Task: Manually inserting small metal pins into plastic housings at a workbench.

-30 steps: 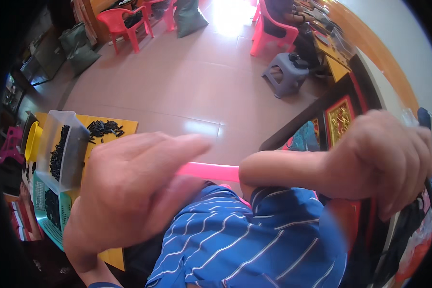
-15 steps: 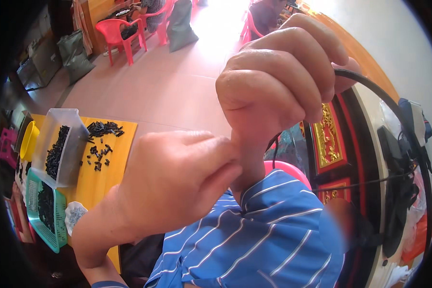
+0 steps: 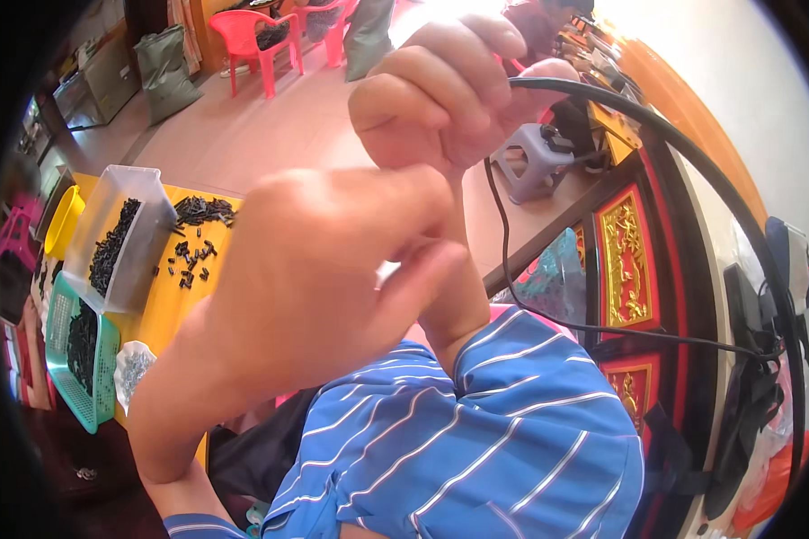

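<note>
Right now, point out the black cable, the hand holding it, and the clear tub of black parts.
black cable (image 3: pixel 692 148), head view, on its thick curved run.
right hand (image 3: pixel 449 90), head view, on the knuckles.
clear tub (image 3: pixel 144 193), head view, on its near wall.

Two hands (image 3: pixel 333 287), two red chairs (image 3: pixel 252 40)

The left hand (image 3: pixel 324 287) fills the middle and hides most of the yellow table (image 3: pixel 157 310) behind it. Whatever its fingers pinch is hidden. The right hand (image 3: pixel 454 90) covers the end of the black cable (image 3: pixel 692 162). The small black parts (image 3: pixel 189 256) are too small to identify.
</note>
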`<state>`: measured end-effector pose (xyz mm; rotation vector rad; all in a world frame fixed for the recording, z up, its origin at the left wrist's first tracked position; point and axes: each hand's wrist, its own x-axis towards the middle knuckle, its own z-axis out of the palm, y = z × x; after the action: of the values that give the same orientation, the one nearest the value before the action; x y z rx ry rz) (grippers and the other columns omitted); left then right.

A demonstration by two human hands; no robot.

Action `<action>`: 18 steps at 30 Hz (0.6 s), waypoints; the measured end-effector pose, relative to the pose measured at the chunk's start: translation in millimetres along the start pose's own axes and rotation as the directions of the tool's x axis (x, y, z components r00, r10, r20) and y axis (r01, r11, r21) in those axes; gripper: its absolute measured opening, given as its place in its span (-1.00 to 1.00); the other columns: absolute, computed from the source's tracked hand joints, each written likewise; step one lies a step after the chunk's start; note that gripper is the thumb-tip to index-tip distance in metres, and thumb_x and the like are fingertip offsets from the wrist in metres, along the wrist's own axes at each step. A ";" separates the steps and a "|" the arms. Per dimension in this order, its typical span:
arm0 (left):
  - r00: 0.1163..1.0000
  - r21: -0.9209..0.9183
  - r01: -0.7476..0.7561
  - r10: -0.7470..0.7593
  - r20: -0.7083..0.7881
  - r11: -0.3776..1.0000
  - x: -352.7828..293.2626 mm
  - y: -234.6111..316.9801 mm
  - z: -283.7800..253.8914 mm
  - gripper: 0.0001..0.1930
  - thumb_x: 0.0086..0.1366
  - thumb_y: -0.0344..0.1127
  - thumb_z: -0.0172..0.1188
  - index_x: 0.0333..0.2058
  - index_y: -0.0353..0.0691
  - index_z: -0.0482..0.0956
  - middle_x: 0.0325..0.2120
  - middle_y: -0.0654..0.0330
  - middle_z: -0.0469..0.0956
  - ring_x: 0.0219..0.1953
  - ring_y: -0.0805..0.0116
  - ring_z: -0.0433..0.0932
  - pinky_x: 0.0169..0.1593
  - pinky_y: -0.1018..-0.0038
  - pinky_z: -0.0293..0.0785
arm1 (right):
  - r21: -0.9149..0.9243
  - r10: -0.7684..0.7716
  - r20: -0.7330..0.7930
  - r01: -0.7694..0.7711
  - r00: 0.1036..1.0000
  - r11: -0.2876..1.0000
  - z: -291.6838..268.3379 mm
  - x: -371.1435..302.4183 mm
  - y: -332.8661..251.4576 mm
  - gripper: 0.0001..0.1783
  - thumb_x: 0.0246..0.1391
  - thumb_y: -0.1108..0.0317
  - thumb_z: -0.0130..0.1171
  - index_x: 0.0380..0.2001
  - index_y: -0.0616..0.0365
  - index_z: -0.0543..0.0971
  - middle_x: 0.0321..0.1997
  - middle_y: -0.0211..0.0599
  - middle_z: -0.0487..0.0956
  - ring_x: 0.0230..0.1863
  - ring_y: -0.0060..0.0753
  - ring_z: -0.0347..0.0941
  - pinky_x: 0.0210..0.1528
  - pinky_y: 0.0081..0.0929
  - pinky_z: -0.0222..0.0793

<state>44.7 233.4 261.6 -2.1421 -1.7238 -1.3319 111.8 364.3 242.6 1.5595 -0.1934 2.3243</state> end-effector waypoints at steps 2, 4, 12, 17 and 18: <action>0.997 0.099 -0.010 0.003 0.073 0.995 -4.1 2.7 9.4 -0.84 0.07 -0.46 0.40 -0.40 -0.21 0.57 -0.61 0.17 0.54 -0.59 0.28 0.57 -0.50 0.42 0.45 | -0.034 -0.018 0.040 0.020 0.999 0.999 8.6 -4.9 -14.0 -0.72 0.33 0.12 0.10 -0.14 0.11 0.53 -0.48 -0.48 0.48 -0.48 -0.55 0.44 -0.35 -0.51 0.37; 0.990 0.132 0.002 -0.020 0.138 0.991 -12.1 8.1 14.1 -0.82 0.07 -0.39 0.41 -0.35 -0.14 0.59 -0.59 0.20 0.55 -0.53 0.18 0.60 -0.47 0.31 0.48 | -0.053 -0.029 0.078 0.033 0.997 0.998 13.6 -7.9 -26.7 -0.78 0.32 0.18 0.11 -0.17 0.09 0.55 -0.51 -0.47 0.50 -0.51 -0.54 0.45 -0.37 -0.51 0.39; 0.986 0.055 0.053 -0.061 0.155 0.997 -39.4 -4.6 24.0 -0.83 0.18 -0.27 0.31 -0.39 -0.14 0.49 -0.57 0.19 0.52 -0.50 0.14 0.61 -0.45 0.27 0.52 | 0.102 -0.033 0.240 0.008 0.970 0.995 -24.5 18.4 -35.9 -0.93 0.26 0.39 0.14 -0.28 0.03 0.61 -0.60 -0.45 0.57 -0.63 -0.51 0.50 -0.48 -0.50 0.48; 0.981 -0.006 0.188 -0.188 0.044 0.982 -65.3 -24.1 16.9 -0.83 0.22 -0.25 0.26 -0.35 -0.18 0.49 -0.56 0.10 0.54 -0.46 0.03 0.63 -0.43 0.17 0.53 | 0.214 0.069 0.176 -0.107 0.982 0.971 -54.2 18.8 -15.6 -0.96 0.21 0.39 0.21 -0.30 0.08 0.58 -0.60 -0.34 0.58 -0.66 -0.46 0.49 -0.58 -0.47 0.45; 0.977 0.000 0.211 -0.211 -0.004 0.977 -64.9 -27.5 14.3 -0.83 0.21 -0.26 0.26 -0.36 -0.19 0.49 -0.56 0.08 0.54 -0.46 0.00 0.63 -0.42 0.16 0.53 | 0.203 0.065 0.109 -0.086 0.992 0.975 -58.1 12.7 -11.9 -0.94 0.20 0.36 0.23 -0.32 0.08 0.57 -0.61 -0.32 0.57 -0.68 -0.46 0.49 -0.60 -0.47 0.43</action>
<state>30.9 202.3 198.2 -2.0002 -1.9976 -1.3801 60.9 395.0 230.8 1.8020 -0.0343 2.3895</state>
